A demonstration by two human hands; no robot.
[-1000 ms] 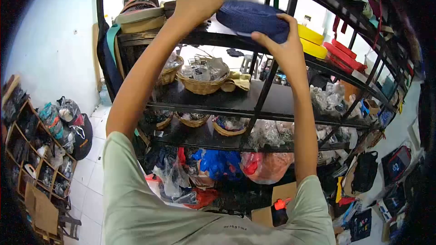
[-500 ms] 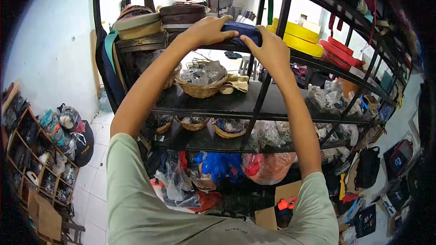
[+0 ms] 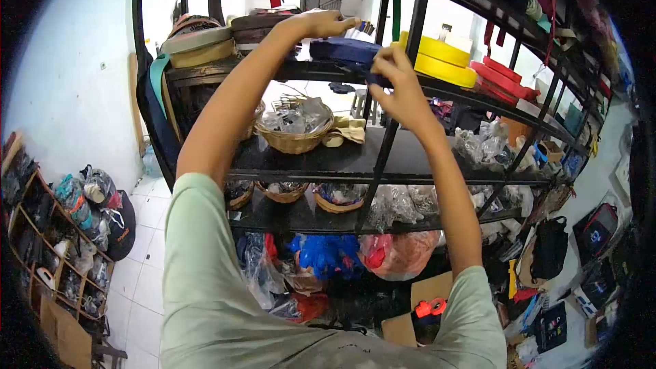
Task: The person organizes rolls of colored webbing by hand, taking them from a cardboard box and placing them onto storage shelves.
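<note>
A roll of navy blue webbing (image 3: 342, 50) lies flat on the upper shelf in front of me. My left hand (image 3: 326, 24) is just above it, fingers stretched out and holding nothing. At the roll's right end, my right hand (image 3: 402, 87) has its fingers curled round a dark blue piece of webbing (image 3: 377, 78) that hangs over the shelf edge. Rolls of yellow webbing (image 3: 441, 61) are stacked right of my right hand, beyond a black shelf post. Grey and tan rolls (image 3: 197, 48) sit to the left, beside dark brown rolls (image 3: 256, 27).
Red webbing rolls (image 3: 502, 78) are further right. On the shelf below stands a wicker basket (image 3: 294, 138) of plastic-wrapped items. Lower down are smaller baskets (image 3: 338, 205) and plastic bags (image 3: 403, 256). A wooden cubby rack (image 3: 51, 246) is at the left.
Both hands held the navy roll between them; it now rests on the shelf. My left hand has lifted off, and my right has moved down to its right end.
</note>
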